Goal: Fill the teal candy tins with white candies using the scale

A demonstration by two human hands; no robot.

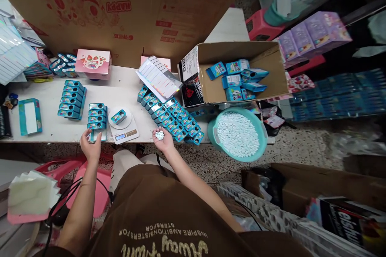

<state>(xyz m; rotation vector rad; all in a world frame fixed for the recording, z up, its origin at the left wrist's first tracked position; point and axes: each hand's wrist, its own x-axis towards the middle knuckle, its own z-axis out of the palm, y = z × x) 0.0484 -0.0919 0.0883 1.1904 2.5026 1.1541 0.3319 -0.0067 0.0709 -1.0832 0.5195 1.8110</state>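
Observation:
My right hand point(163, 140) lies palm up at the table's front edge, cupping a small pile of white mints point(159, 135). My left hand point(90, 146) is open, fingers apart, just in front of a short stack of blue tins point(97, 116). A white digital scale point(123, 126) between my hands carries one blue tin point(118, 117), lying tilted. Long overlapping rows of blue tins point(171, 118) run beyond my right hand. To its right sits a teal basin point(212, 134) heaped with white mints point(238, 134).
An open cardboard box point(211, 72) holds loose blue packets. More tins and a pink box point(93, 64) stand on the white table point(126, 88), backed by a printed cardboard sheet point(120, 8). Purple boxes point(310, 36) and blue packs point(340, 96) lie right; a pink stool point(90, 180) stands below left.

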